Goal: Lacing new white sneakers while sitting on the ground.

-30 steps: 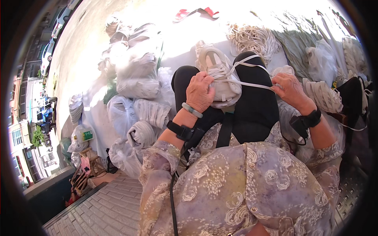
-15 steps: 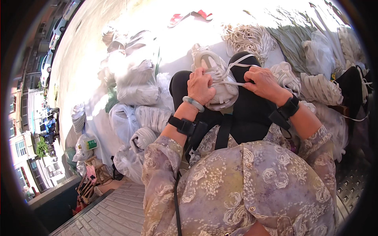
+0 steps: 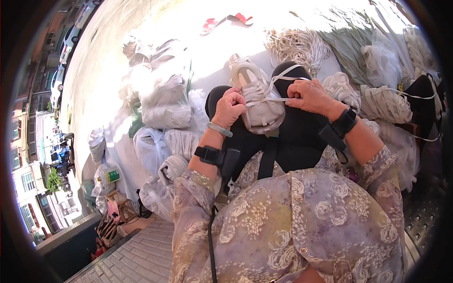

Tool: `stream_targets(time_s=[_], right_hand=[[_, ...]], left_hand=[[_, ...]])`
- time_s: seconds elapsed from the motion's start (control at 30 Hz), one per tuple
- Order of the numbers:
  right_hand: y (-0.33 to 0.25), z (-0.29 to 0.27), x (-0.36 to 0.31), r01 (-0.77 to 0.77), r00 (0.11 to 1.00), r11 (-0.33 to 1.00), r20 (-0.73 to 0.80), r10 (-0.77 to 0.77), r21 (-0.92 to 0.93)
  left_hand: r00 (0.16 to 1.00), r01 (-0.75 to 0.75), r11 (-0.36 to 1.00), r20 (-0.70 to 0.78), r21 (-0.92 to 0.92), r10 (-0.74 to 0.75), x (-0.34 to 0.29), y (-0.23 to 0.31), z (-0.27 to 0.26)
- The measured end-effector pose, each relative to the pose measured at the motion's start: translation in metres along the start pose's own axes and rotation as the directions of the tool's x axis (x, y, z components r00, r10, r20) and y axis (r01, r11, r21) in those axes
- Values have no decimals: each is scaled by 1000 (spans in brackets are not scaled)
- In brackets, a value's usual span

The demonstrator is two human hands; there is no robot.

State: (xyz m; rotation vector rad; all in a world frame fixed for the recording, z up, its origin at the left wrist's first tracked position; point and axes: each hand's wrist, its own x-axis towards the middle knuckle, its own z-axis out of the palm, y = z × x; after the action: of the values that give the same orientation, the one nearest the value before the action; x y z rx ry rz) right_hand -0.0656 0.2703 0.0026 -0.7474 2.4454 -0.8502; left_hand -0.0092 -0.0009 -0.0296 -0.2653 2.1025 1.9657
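Note:
A white and pale grey sneaker [image 3: 265, 117] rests upright between my knees, toe turned away to the far left or heel there; I cannot tell which. White shoelace [image 3: 272, 98] runs across its upper. On the shoe's left side my left hand [image 3: 230, 107] is closed in a pinch on lace at the eyelets. My right hand [image 3: 311, 98], right of the shoe, pinches a lace end drawn out taut sideways. Another length of lace loops over my right knee [image 3: 291, 71].
A heap of loose laces [image 3: 299, 47] lies beyond my knees. Bundled white shoes [image 3: 384, 104] and clear plastic bags sit at the right. More filled bags [image 3: 167, 109] stand at the left, with a small wooden stool [image 3: 123, 207] farther down. Red-ended straps [image 3: 226, 22] lie far ahead.
My left hand has moved a little left and off the shoe's upper toward its side. My right hand has shifted slightly left, with the lace still pinched.

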Motion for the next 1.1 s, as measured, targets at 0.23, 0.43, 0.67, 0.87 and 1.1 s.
stream_targets(time_s=[0.23, 0.43, 0.67, 0.87, 1.1], right_hand=[[-2, -2, 2, -30, 999, 999, 30, 31, -25], [6, 2, 6, -6, 1000, 999, -19, 5, -39], [6, -4, 10, 7, 1000, 999, -24, -8, -32], [0, -8, 14, -53, 998, 998, 42, 52, 20], [3, -6, 13, -40, 999, 999, 27, 40, 12]], left_hand=[[961, -239, 623, 91, 745, 259, -3, 18, 22], [919, -328, 456, 167, 827, 358, 0, 19, 29], [987, 28, 998, 157, 60, -37, 3, 31, -14], [979, -182, 888, 162, 422, 124, -3, 29, -4], [924, -353, 508, 210, 786, 318, -14, 39, 17]])
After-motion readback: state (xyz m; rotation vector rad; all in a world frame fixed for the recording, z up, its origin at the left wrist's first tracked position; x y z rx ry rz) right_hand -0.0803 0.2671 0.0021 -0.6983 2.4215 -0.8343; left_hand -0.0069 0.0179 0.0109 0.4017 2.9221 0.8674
